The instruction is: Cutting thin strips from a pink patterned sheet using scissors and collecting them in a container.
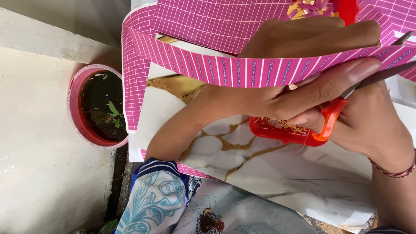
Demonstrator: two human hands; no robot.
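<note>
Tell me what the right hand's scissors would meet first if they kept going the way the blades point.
The right hand holds orange-handled scissors whose blades point up and right, along the pink gridded strip pinched by the left hand. That strip comes first; past it the blades leave the picture.

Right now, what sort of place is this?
Probably a makeshift craft spot outdoors or on a porch: a marble-patterned white and gold board serves as the work surface, beside a bare concrete ledge and a pink-rimmed round pot with a green seedling.

Left hand holds pink strip; right hand works scissors
</note>
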